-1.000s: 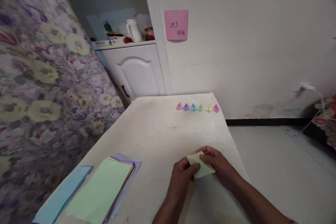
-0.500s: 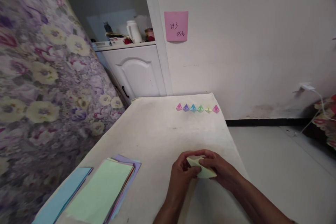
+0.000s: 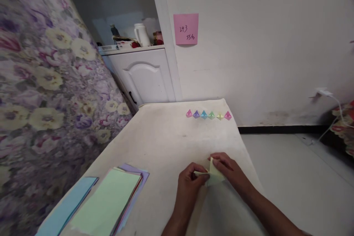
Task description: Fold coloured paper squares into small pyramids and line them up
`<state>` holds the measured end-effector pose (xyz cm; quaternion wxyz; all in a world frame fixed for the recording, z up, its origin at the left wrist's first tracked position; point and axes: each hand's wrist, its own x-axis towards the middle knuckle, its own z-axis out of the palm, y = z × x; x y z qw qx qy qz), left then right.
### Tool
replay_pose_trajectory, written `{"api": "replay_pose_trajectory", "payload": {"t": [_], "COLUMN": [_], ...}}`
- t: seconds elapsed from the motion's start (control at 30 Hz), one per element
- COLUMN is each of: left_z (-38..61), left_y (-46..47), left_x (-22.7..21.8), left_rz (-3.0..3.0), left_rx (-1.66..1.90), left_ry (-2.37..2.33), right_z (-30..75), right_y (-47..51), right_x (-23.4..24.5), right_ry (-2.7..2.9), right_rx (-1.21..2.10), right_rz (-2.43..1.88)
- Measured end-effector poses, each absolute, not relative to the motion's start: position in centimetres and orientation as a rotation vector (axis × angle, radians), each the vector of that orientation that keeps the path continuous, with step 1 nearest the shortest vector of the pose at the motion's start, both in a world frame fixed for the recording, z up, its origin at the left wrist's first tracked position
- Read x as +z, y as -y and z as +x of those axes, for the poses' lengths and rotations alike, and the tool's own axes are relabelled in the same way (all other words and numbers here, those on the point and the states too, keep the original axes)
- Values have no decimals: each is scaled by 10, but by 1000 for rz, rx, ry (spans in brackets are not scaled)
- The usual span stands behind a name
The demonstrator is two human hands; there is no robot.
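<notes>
Both my hands work a small pale yellow folded paper point(image 3: 212, 174) just above the white table point(image 3: 166, 143), near its right edge. My left hand point(image 3: 189, 186) pinches the paper's left side with fingers closed. My right hand point(image 3: 229, 171) holds the right side, its fingertips pressing on a raised flap. At the far end of the table stands a row of several small folded paper shapes point(image 3: 208, 114) in pink, purple, blue, green and yellow.
A stack of coloured paper sheets point(image 3: 107, 202) with a green one on top lies at the near left, a blue sheet point(image 3: 66, 208) beside it. A floral mattress point(image 3: 47, 92) leans on the left. A pink note point(image 3: 186, 28) sticks on the wall. A white cabinet point(image 3: 141, 73) stands behind.
The paper has gone from lying flat between my hands to a narrower shape with one flap standing up. My hands have shifted a little closer together.
</notes>
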<state>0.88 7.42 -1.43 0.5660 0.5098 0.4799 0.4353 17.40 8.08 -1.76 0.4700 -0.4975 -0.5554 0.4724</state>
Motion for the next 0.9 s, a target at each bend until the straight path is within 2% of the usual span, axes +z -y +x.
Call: {"api": "replay_pose_trajectory", "payload": {"t": [0.17, 0.3, 0.47, 0.6, 0.9], "left_z": [9, 10, 10, 9, 8], "left_y": [-70, -69, -69, -68, -66], "left_x": [-8, -7, -5, -2, 2], "left_rz": [1208, 1243, 1237, 1240, 1354], "left_rx": [1133, 1179, 1218, 1240, 1254], "left_ry": [-1125, -1100, -1112, -1097, -1060], "right_z": [173, 174, 174, 167, 165], "right_y": [-74, -67, -56, -55, -63], "right_x": [-7, -5, -4, -6, -4], "right_ry": [1552, 1489, 1599, 1730, 1643], "right_rx": [823, 517, 366, 405, 781], "right_rz": [-1142, -1196, -1087, -1043, -1035]}}
